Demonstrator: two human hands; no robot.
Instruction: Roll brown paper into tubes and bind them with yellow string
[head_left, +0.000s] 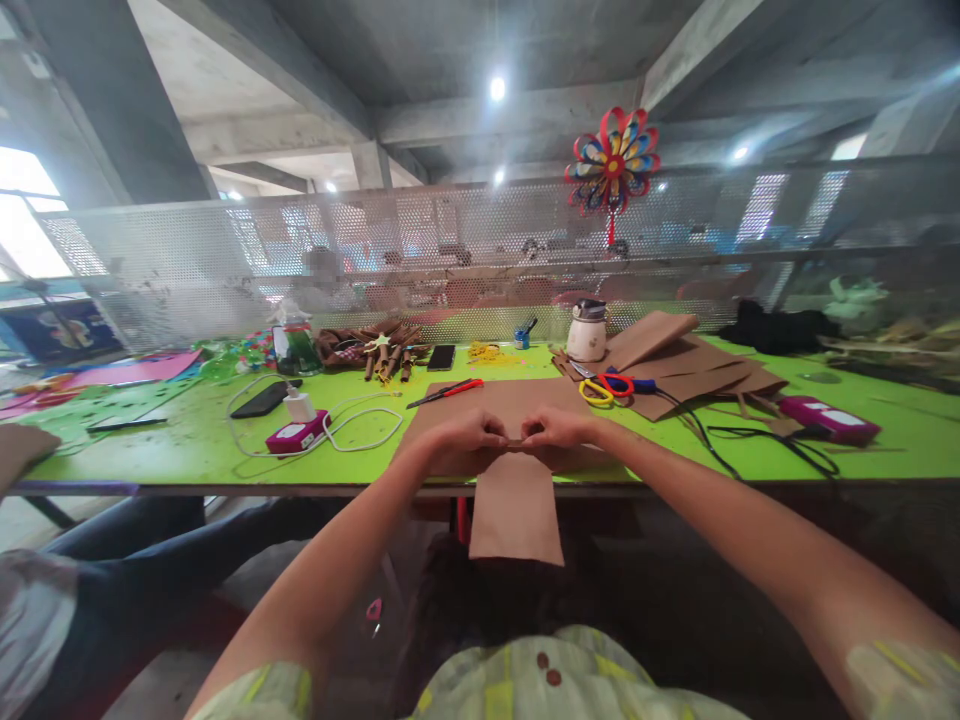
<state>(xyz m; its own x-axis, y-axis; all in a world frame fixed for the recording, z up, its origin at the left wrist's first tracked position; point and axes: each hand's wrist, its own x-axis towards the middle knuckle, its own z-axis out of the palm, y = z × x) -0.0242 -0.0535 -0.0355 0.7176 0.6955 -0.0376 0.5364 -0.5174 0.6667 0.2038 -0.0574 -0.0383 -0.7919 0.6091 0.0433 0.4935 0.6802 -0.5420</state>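
At the table's front edge, my left hand (480, 430) and my right hand (551, 427) face each other, fingers pinched on the rolled or folded upper end of a strip of brown paper (516, 510). The strip's lower part hangs over the edge toward my lap. Under my hands lies a larger sheet of brown paper (517, 397). A red-and-black craft knife or similar slim tool (446, 393) rests on that sheet, left of centre. Scissors with yellow handles (598, 388) lie beyond my right hand.
Brown paper sheets (697, 365) pile up at the right near a white bottle (587, 332). Purple power strips (298, 433) with cables sit on both sides. Behind are brown paper rolls (386, 355) and a phone (441, 357). Another person's hand (28, 447) rests at far left.
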